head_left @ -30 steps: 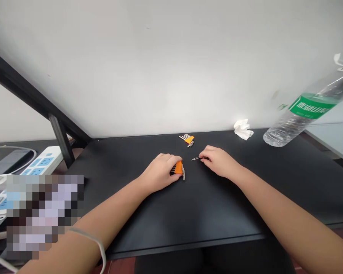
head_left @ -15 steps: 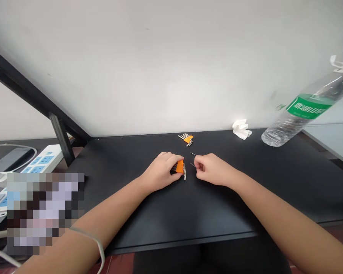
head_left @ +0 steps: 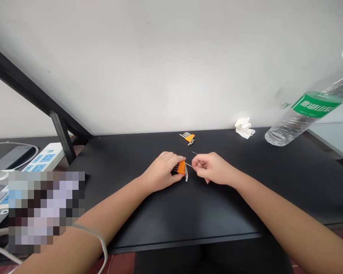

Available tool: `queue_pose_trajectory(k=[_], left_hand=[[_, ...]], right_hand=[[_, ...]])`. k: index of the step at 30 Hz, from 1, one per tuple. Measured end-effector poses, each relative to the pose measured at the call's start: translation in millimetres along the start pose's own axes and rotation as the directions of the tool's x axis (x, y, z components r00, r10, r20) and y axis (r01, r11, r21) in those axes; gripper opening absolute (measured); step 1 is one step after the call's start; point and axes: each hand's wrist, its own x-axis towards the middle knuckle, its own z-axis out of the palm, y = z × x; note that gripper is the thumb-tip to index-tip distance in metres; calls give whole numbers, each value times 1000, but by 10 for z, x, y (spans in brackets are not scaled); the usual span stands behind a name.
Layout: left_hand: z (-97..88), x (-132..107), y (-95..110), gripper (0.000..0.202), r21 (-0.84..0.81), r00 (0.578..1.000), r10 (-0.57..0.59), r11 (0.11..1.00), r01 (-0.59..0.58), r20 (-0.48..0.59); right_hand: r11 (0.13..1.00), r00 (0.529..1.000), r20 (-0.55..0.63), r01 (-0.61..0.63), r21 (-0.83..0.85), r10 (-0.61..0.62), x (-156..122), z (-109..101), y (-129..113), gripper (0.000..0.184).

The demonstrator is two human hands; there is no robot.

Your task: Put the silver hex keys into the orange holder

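Observation:
My left hand [head_left: 161, 172] rests on the black desk, thumb and fingers closed around an orange hex key holder [head_left: 181, 167]. Several metal hex keys sit in that holder, their short bent ends sticking out on the right. Just beside it, my right hand [head_left: 213, 168] pinches a thin hex key [head_left: 189, 165], whose tip reaches the holder's upper right edge; whether it is inside a hole I cannot tell. Another thin metal end [head_left: 194, 153] pokes out above the right fingers. Farther back lies a second orange holder [head_left: 189, 139] filled with hex keys.
Toward the back right are a crumpled white tissue [head_left: 244, 128] and a large clear bottle with a green label [head_left: 316, 104]. At left, a white power strip [head_left: 53, 152] and cables lie beyond a black metal frame [head_left: 63, 137]. A pale wall [head_left: 171, 68] rises behind the desk [head_left: 185, 217].
My right hand has turned slightly, and the thin hex key now meets the orange holder instead of standing apart from it. My left hand keeps its hold. The view has shifted slightly.

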Motion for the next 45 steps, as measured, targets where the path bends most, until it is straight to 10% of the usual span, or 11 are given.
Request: queue_pose_trajectory(k=[19,41,45], left_hand=[[86,38,91,43,17,994,-10,1000,12,-105],[43,23,173,33,183,994,89,980,-76,-63],[48,21,198,32,191,994,94,978,-82,-56]], right_hand=[[634,983,121,-183,751,139,113,94,-9,27],[794,985,132,-165,585,108,105,147,27,33],[928,993,46,-116,353,107,90,177,8,29]])
